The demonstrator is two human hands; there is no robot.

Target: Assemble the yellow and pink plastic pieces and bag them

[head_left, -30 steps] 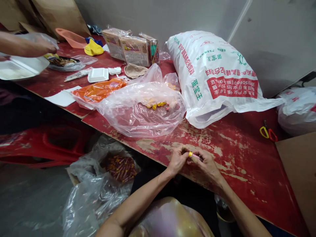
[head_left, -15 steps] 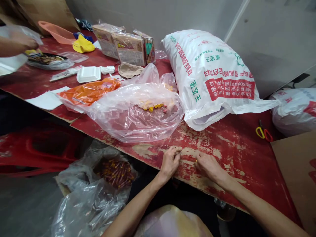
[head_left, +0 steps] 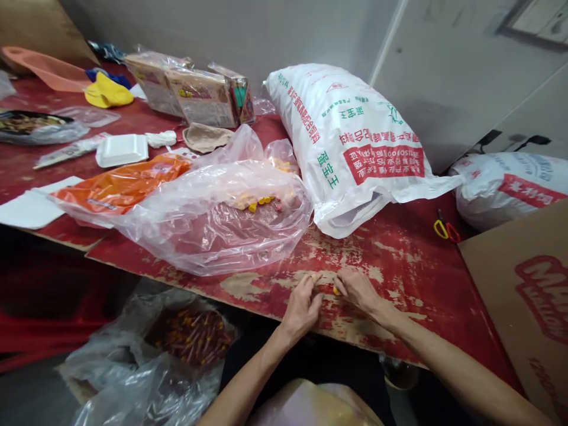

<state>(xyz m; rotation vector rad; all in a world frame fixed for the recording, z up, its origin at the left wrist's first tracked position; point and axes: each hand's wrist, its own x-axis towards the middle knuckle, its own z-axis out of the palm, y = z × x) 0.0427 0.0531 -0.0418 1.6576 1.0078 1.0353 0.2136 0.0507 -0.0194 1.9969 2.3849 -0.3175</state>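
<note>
My left hand [head_left: 304, 305] rests on the worn red table [head_left: 412, 266] near its front edge, fingers curled with the tips pinched together. My right hand [head_left: 357, 290] lies close beside it, fingers closed round a small yellow-capped piece [head_left: 336, 290] that barely shows. The two hands almost touch. Just behind them lies a clear plastic bag [head_left: 222, 213] holding several small yellow and red pieces [head_left: 260, 203].
A large white printed sack [head_left: 350, 142] lies behind the hands, with another white sack [head_left: 506, 183] at right. Yellow-and-red scissors [head_left: 445, 228] and a cardboard box [head_left: 523, 296] are on the right. An orange bag [head_left: 119, 186], foam tray [head_left: 122, 149], and boxes [head_left: 190, 94] sit left. Below the table, a bag holds red-yellow sticks [head_left: 193, 334].
My hands first parted and dropped onto the table, then drew close together again. The view swung right; the other person's arm at far left is out of sight now.
</note>
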